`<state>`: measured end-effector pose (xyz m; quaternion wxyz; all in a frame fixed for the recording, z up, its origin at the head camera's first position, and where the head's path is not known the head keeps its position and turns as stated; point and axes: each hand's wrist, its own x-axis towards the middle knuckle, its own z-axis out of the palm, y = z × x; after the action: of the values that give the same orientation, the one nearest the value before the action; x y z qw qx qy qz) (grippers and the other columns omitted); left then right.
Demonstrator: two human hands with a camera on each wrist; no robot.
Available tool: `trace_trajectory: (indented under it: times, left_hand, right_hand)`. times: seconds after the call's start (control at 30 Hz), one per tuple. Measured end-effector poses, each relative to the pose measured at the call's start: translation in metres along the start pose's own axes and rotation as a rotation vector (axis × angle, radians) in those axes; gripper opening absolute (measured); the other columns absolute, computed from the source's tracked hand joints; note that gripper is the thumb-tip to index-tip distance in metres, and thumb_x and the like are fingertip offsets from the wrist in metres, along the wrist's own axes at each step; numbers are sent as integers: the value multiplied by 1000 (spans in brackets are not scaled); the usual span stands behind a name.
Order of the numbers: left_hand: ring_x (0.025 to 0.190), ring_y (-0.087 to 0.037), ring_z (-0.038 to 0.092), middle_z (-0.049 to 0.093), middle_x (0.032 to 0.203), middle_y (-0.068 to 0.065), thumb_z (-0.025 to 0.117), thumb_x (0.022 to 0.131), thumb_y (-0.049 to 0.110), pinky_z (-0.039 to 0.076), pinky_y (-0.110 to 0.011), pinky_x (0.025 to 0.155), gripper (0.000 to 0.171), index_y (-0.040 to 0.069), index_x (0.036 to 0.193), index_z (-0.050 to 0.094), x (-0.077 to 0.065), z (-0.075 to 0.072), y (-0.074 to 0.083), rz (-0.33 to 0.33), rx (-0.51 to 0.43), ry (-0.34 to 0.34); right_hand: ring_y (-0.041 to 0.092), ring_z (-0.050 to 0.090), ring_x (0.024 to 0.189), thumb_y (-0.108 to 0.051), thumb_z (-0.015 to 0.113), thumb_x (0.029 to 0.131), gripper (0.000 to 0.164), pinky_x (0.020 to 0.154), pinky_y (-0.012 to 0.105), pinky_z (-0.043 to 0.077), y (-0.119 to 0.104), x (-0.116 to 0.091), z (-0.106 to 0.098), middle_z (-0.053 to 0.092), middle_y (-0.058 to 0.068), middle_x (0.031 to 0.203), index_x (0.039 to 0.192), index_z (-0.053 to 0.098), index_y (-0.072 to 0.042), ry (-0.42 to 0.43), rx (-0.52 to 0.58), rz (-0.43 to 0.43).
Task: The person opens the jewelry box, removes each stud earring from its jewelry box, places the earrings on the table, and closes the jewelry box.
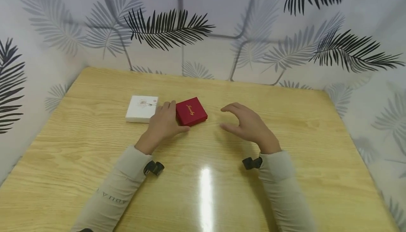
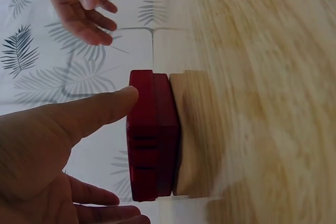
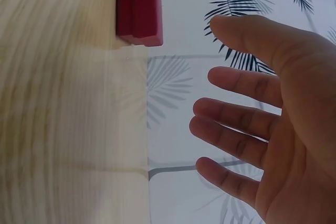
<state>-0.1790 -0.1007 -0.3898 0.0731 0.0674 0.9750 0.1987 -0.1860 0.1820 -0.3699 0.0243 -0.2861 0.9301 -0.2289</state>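
A red jewelry box (image 1: 191, 111) with gold lettering on its lid lies on the wooden table, turned at an angle. My left hand (image 1: 163, 121) is at its left side, fingers along the far left corner and thumb out in front. In the left wrist view, the thumb (image 2: 113, 104) overlaps the red box (image 2: 152, 135) and the fingers are spread below, loosely bent. To the right of the box, my right hand (image 1: 248, 124) hovers with thumb and fingers apart and nothing between them. The right wrist view shows its fingers (image 3: 236, 124) relaxed, away from the box (image 3: 139, 9).
A white box (image 1: 142, 109) with a flower print lies just left of my left hand, partly covered by it. Behind the table (image 1: 317, 136) hangs a white cloth (image 1: 222, 20) with dark and grey leaf patterns. Light reflects off the tabletop near the front.
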Motion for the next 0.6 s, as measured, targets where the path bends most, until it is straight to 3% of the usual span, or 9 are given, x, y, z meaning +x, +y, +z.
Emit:
trace_trajectory:
  times: [0.13, 0.6]
  left_hand:
    - [127, -43, 49, 45, 146, -23, 81, 77, 49, 50, -54, 99, 104, -5, 150, 31, 3, 2, -1, 15, -5, 25]
    - [126, -39, 51, 49, 141, -21, 82, 79, 37, 49, -55, 100, 92, -1, 148, 34, 7, 3, 1, 28, -38, -38]
  right_hand:
    - [29, 56, 128, -39, 68, 94, 51, 108, 49, 45, -5, 4, -1, 60, 9, 135, 135, 59, -10, 15, 14, -8]
    - [30, 56, 128, -38, 67, 94, 51, 108, 49, 45, -4, -5, -2, 60, 10, 136, 135, 59, -8, 9, 11, -2]
